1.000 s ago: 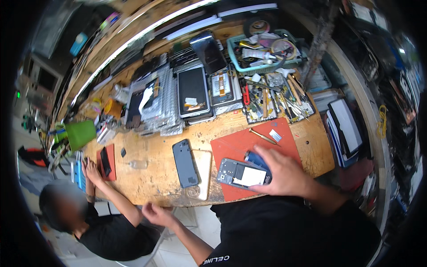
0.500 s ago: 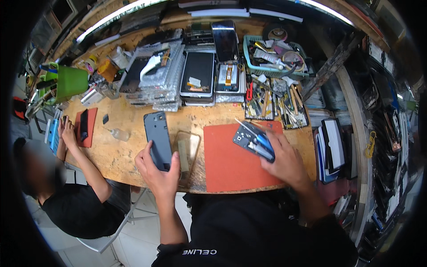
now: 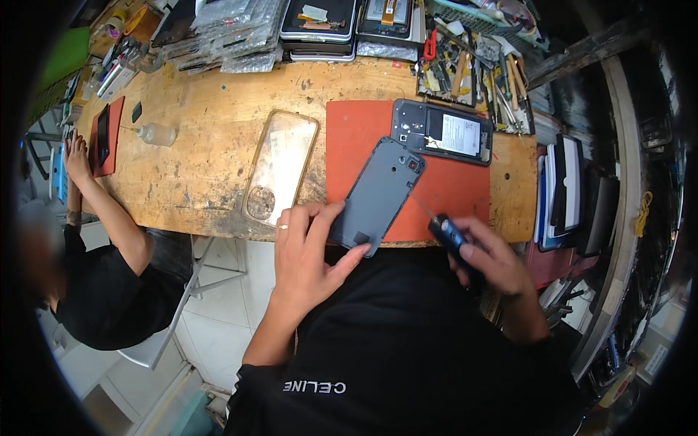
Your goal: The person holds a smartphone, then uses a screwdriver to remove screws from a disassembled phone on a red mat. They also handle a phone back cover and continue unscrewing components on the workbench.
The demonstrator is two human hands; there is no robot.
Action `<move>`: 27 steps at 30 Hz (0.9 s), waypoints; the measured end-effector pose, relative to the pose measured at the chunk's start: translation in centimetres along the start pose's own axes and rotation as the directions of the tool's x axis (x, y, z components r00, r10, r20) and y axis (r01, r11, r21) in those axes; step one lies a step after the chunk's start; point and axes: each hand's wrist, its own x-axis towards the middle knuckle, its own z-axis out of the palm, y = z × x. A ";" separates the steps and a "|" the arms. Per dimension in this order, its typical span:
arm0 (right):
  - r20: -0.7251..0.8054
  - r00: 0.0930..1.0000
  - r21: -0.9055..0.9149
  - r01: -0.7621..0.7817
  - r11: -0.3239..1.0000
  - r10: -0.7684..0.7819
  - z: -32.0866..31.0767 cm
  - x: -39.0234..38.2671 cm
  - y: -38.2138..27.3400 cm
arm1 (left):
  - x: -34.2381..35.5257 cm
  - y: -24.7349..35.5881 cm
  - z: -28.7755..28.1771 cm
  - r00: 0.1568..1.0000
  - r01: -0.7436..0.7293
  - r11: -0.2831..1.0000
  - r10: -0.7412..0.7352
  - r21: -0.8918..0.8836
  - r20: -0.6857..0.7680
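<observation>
My left hand (image 3: 299, 251) grips the lower end of a dark grey phone back cover (image 3: 378, 189), thumb on one edge and fingers on the other. The cover slants over the near part of a red mat (image 3: 356, 120), its camera opening at the far end. In my right hand (image 3: 498, 263) is a blue and black screwdriver (image 3: 448, 234), its thin shaft pointing up and left toward the cover's edge. Beyond the cover an opened phone (image 3: 413, 122) lies on the mat, a white-labelled battery (image 3: 459, 136) showing in it.
Left of the mat lies a clear phone case (image 3: 280, 163). A small bottle (image 3: 156, 134) stands farther left, near a co-worker's arm (image 3: 120, 211). Tool trays (image 3: 502, 91), stacked phone parts (image 3: 320, 36) and bubble-wrapped packs (image 3: 233, 36) line the back.
My left hand has brought the back cover rightward from beside the clear case onto the mat. My right hand has drawn back off the opened phone with the screwdriver. The view tilts lower.
</observation>
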 end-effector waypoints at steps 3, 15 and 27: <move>0.151 0.988 -0.064 -0.023 0.998 0.033 0.3 -0.7 2.0 | -0.4 -0.8 -0.2 0.985 -0.171 0.985 0.171 0.008 0.025; 0.256 0.963 -0.314 0.001 0.949 0.084 -0.9 -1.2 4.2 | -0.9 -0.8 1.5 0.975 -0.215 0.972 0.219 0.092 -0.027; 0.007 0.997 -0.143 -0.071 0.987 0.072 1.5 -2.6 6.2 | -1.0 -1.1 2.9 0.946 -0.289 0.957 0.288 0.021 -0.151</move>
